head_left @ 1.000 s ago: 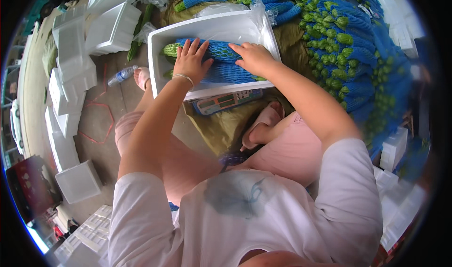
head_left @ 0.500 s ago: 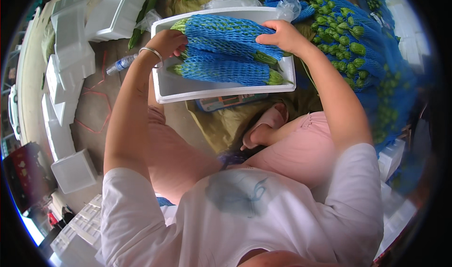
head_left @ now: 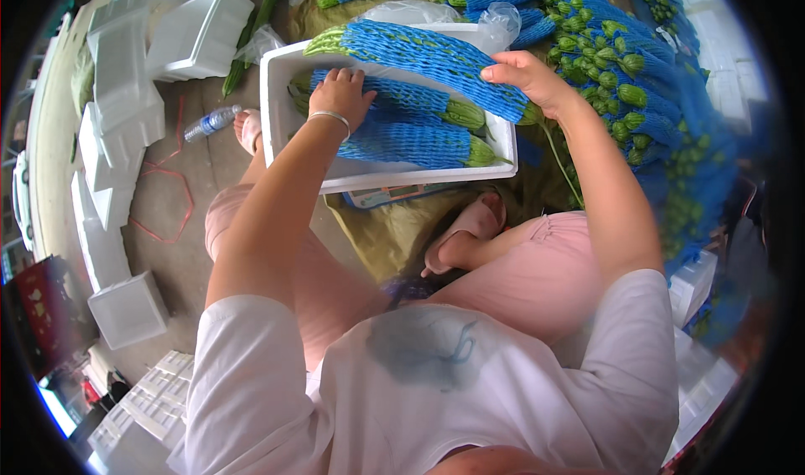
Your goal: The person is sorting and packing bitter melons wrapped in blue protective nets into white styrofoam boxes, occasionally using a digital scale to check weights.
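A white foam box [head_left: 281,71] stands in front of me, with long green gourds in blue net sleeves inside. My right hand [head_left: 537,81] grips the right end of a netted gourd [head_left: 428,54], thumb on top. This gourd is raised and slants across the box's far side, its pale green end out past the far rim. My left hand [head_left: 342,102] lies over a second netted gourd [head_left: 415,98] in the box, fingers spread and thumb apart. Nearest me inside the box is a third netted gourd [head_left: 407,145], partly behind my left wrist.
Many netted gourds [head_left: 608,64] are piled on the right, several more beyond the box. Empty white foam boxes [head_left: 201,35] line the left side. A plastic bottle [head_left: 210,123] and red string [head_left: 191,194] lie on the floor. A blue-edged scale [head_left: 394,194] shows under the box.
The far gourd has been lifted and tilted away, its right end now in my right hand. My left hand has left its left end and moved right onto the gourd below.
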Motion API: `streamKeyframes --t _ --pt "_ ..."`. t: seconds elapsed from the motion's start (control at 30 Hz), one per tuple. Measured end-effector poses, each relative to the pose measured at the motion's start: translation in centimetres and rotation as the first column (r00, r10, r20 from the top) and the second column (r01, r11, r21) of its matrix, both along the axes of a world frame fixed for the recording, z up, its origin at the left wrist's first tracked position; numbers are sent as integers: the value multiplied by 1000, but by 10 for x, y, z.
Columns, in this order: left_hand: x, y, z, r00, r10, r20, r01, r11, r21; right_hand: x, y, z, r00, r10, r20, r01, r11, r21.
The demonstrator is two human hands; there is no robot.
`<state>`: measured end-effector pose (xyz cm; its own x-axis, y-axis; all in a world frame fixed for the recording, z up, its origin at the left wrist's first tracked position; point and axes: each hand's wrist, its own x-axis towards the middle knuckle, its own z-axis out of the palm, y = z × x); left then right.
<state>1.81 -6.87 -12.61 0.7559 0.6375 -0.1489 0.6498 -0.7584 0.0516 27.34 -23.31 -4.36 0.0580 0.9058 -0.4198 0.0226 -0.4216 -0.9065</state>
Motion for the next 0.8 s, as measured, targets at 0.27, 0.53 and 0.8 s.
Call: streamKeyframes --t 0.27,0.53,0.8 --pt "-1 -20 24 949 98 -301 -140 983 -119 -23 37 -58 959 68 274 -96 991 92" --pt "-18 -23 19 958 107 -266 -128 990 -63 -59 51 -69 367 186 911 -287 955 -79" --pt "-2 -8 73 950 249 -187 -295 912 -286 -58 59 -77 307 350 885 -170 935 -311"
